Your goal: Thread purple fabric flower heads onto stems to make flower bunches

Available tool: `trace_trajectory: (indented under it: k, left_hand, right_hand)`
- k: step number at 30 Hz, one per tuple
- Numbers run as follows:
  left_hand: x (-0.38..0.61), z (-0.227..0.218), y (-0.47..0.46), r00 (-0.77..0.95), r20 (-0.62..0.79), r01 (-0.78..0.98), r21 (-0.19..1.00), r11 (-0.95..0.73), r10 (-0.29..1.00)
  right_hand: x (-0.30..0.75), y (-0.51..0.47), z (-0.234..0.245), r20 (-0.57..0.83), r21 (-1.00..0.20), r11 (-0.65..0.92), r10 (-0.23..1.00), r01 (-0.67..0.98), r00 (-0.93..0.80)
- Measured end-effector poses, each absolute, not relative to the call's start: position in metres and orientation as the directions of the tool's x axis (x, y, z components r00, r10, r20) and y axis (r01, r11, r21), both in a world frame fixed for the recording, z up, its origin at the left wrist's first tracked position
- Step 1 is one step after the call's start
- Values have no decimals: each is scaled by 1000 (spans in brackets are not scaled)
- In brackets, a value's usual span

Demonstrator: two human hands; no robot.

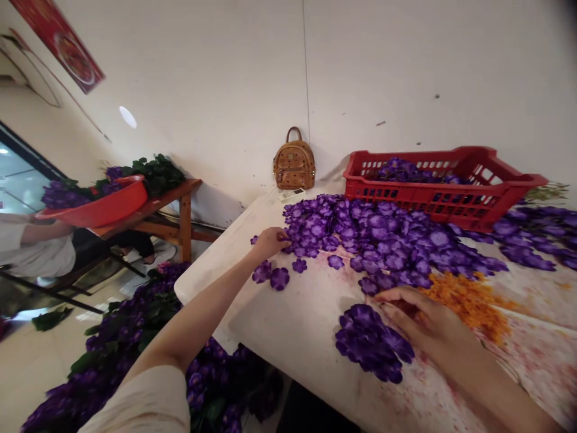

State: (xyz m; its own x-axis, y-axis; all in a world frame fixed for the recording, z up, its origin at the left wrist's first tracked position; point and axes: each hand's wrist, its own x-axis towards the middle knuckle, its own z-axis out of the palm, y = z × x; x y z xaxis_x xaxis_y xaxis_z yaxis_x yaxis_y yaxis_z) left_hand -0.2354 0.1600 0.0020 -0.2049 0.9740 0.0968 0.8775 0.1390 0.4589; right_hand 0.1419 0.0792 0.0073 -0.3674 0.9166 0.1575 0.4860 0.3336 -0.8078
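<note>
Our left hand [269,242] reaches the purple flower heap [378,234] on the tabletop [293,325]. Its fingers [280,234] curl into the heap's left edge; we cannot tell whether they grip a bloom. In front of the heap, our right hand [424,319] lies released, flat against a small purple stack [372,343] beside orange petals [469,297]. Behind the heap stands a red crate [446,198].

Your left arm [202,313] is stretched far forward, almost straight, and bare from elbow to wrist, with a light sleeve [148,403] over the upper part. At its end, your left grip [269,242] has the back of the hand up and the fingers curled together; whether they pinch is not clear. Your right forearm [496,385] comes in from the lower right. Your right grip [424,322] lies low, palm down, with the fingers extended and pointing left.
</note>
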Motion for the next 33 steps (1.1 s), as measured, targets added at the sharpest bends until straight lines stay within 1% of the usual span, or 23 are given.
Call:
trace_trajectory:
  k: [3, 7, 10, 14, 16, 17, 19, 21, 22, 24, 26, 28, 30, 32, 33]
  left_hand:
    - [-220, 6, 179, -152, 167, 871, 489, 52, 974]
    - [-210, 15, 208, -152, 316, 857, 514, -34, 936]
    - [-203, 15, 227, -101, 359, 819, 560, -127, 928]
    - [-197, 9, 235, -65, 361, 773, 607, -182, 930]
    - [-197, 10, 232, -77, 375, 745, 637, -197, 924]
    - [-197, 12, 229, -88, 384, 731, 651, -202, 919]
    - [-199, 18, 222, -111, 402, 709, 673, -211, 909]
    - [-197, 26, 211, -129, 422, 671, 704, -234, 898]
    - [-194, 31, 204, -132, 430, 638, 727, -256, 893]
    - [-181, 38, 186, -109, 449, 556, 767, -320, 887]
    - [-161, 43, 161, -28, 490, 509, 757, -410, 871]
    - [-139, 45, 135, 130, 559, 527, 660, -535, 819]
    - [-117, 44, 111, 343, 590, 502, 542, -674, 731]
    - [-99, 41, 94, 506, 582, 448, 453, -771, 636]
    - [-92, 40, 88, 558, 573, 424, 424, -800, 600]
  right_hand:
    - [141, 78, 8, 197, -821, 334, 927, 463, -319]
    - [140, 77, 5, 239, -819, 335, 937, 466, -253]
    - [143, 79, 4, 220, -824, 318, 942, 469, -253]
    - [147, 80, 5, 71, -865, 236, 931, 442, -359]
    - [146, 78, 5, 32, -856, 257, 892, 449, -451]
    - [145, 77, 6, 35, -848, 293, 862, 442, -505]
    - [143, 75, 7, 84, -836, 382, 798, 394, -597]
    - [141, 73, 10, 151, -837, 429, 779, 341, -609]
    - [141, 73, 12, 171, -843, 420, 802, 337, -572]
    - [141, 74, 15, 156, -880, 327, 884, 344, -441]
    - [140, 76, 17, 73, -948, 162, 949, 275, -308]
    - [137, 78, 19, -37, -996, -13, 963, 91, -268]
    - [131, 79, 23, -132, -981, -169, 940, -93, -315]
    - [125, 80, 27, -205, -942, -278, 919, -186, -337]
    - [123, 80, 28, -218, -933, -297, 915, -203, -339]
